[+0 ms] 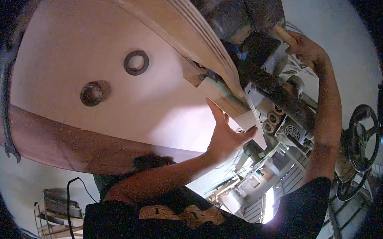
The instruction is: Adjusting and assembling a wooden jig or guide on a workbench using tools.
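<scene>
My left hand (227, 137) grips the near end of a pale wooden piece (231, 105), thumb on one side and fingers on the other. The piece lies on the light worktable (165, 108) alongside a tall layered plywood fence (191, 25). Stretched out at the far right, my right hand (309, 49) is closed around a light wooden handle-like piece (285, 35) beside dark machinery (257, 52). What this piece joins onto is hard to make out.
On the table lie a dark ring (136, 62) and a short dark cylinder (91, 94). An open-ended wrench (7, 106) is at the left edge. Handwheels (364, 137) stand at the right; a shelf rack (59, 215) is at the lower left.
</scene>
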Motion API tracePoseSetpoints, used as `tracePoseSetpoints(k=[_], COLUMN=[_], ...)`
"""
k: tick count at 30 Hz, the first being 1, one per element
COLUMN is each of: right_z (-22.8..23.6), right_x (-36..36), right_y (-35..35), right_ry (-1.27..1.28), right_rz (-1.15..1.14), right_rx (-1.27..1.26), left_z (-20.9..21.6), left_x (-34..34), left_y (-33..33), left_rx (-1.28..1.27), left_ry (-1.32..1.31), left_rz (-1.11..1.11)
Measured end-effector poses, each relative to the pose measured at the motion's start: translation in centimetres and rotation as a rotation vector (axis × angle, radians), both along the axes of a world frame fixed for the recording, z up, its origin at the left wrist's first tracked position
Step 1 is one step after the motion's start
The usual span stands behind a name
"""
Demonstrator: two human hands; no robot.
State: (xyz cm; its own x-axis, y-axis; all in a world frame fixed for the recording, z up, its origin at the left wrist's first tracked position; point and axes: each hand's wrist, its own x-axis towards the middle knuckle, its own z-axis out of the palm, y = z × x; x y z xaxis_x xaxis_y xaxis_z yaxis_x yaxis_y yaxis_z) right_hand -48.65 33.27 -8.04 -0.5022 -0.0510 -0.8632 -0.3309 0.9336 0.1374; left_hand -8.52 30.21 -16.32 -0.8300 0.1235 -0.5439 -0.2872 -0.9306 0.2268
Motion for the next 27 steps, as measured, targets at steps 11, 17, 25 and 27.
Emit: tracePoseSetpoints(k=[11, 17, 25, 27], right_z=[0.7, 1.1, 5.9, 7.3], right_x=[-0.9, -1.0, 7.5, 10.9], right_y=[0.8, 1.1, -3.4, -3.5], right_ry=[0.146, 0.098, 0.363, 0.418], right_rz=[-0.084, -0.153, -0.086, -0.266], right_rx=[-0.073, -0.125, -0.215, -0.327], left_z=[-0.3, 0.4, 0.7, 0.1], left_x=[-0.1, -0.1, 0.0, 0.6], left_y=[-0.5, -0.7, -0.4, 0.3], left_rx=[-0.087, -0.006, -0.131, -0.341], left_ry=[-0.012, -0.025, -0.076, -0.106], left_rz=[-0.062, -0.053, -0.035, 0.002])
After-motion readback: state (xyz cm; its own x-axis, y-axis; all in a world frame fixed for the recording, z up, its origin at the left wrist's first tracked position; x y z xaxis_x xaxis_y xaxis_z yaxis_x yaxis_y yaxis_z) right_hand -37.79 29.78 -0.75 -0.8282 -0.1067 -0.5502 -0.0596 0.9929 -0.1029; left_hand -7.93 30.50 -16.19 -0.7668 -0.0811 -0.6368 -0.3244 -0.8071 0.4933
